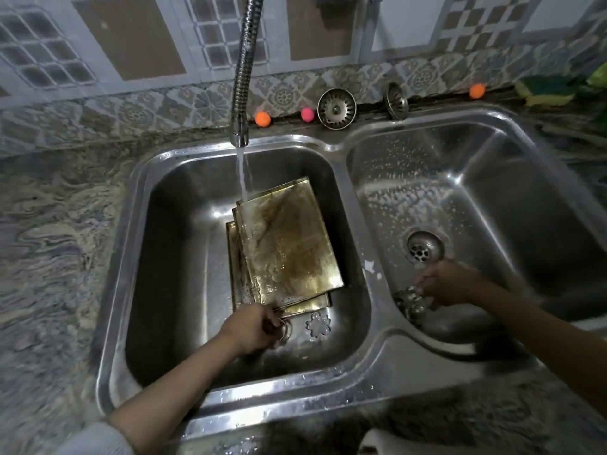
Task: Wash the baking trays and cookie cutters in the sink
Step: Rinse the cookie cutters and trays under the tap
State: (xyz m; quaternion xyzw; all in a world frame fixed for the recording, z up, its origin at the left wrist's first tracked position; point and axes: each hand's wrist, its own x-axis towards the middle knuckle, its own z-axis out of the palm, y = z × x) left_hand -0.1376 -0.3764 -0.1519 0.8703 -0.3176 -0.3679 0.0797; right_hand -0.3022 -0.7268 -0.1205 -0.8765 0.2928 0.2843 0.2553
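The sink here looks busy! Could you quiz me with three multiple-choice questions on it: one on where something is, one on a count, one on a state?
1. Where do the baking trays lie?
A. In the left basin
B. In the right basin
C. On the counter

2. How many small coloured balls sit along the wall ledge?
A. One
B. Three
C. Five

3. What is the tap doing?
A. It is off
B. It is dripping into the right basin
C. It is running onto the trays

Answers:
1. A: the stacked trays rest in the left basin, under the spout.
2. B: an orange ball, a pink ball and another orange ball.
3. C: a steady water stream lands on the top tray.
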